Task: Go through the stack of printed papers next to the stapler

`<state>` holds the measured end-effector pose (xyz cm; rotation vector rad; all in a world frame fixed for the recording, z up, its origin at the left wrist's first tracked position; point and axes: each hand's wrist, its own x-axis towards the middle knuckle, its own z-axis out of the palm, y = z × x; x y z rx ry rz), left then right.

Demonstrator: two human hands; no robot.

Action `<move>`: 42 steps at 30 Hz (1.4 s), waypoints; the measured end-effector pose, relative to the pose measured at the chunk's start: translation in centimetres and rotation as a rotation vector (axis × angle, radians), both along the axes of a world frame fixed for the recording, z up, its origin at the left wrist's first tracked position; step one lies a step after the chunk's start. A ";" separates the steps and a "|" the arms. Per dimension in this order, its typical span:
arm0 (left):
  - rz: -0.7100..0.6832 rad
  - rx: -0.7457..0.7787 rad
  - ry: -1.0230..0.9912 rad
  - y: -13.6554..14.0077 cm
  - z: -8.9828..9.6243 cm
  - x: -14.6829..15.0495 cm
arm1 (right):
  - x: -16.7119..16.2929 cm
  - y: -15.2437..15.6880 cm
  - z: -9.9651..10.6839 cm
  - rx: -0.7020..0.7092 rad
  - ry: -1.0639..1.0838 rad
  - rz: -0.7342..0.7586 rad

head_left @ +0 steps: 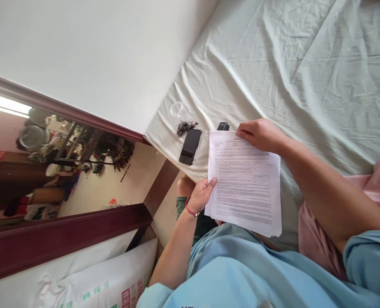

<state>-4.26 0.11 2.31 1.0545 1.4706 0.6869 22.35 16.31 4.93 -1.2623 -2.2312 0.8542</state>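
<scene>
While the left hand (202, 194) pinches the left edge of the paper stack (244, 184) and the right hand (259, 133) grips its top edge, the stack sits between both, long axis pointing away from the blue shirt (228, 273); the phone (190, 146) lies just left, and wrinkled sheet (305, 64) spreads widely beyond the right hand

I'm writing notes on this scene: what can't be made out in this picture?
All in the head view:
Print on the papers: too small to read.
Left hand: fingers other than the thumb hidden behind the papers.
Black object: near end hidden by the papers.
White sack: lower part cut off by the bottom edge.
</scene>
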 end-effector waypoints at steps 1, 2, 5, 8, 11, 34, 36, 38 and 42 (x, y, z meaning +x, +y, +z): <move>0.002 -0.007 -0.006 0.1 -0.1 0.0 | 0.1 0.0 0.0 -0.004 -0.012 -0.013; 0.009 -0.003 -0.014 0.2 -0.3 0.0 | 0.1 0.1 0.1 -0.006 -0.023 -0.023; 0.037 0.027 -0.062 0.3 -0.5 0.2 | 0.0 0.1 0.0 -0.014 -0.044 -0.053; 0.037 0.040 -0.087 0.1 -0.8 0.2 | 0.0 0.2 -0.4 -0.031 -0.055 -0.074; 0.031 0.073 -0.025 0.0 -1.2 -0.1 | 0.5 0.5 -0.5 -0.079 -0.078 -0.058; -0.024 0.311 0.357 -0.6 -1.5 0.4 | 6.1 2.5 -0.7 -0.287 -0.043 -0.229; -0.014 0.316 0.394 -0.6 -1.5 0.5 | 6.1 2.4 -0.6 -0.299 -0.036 -0.255; -0.005 0.326 0.410 -0.6 -1.7 0.5 | 6.1 2.4 -0.6 -0.318 -0.036 -0.266; -0.001 0.328 0.382 -0.5 -1.9 0.4 | 6.0 2.4 -0.7 -0.352 -0.046 -0.275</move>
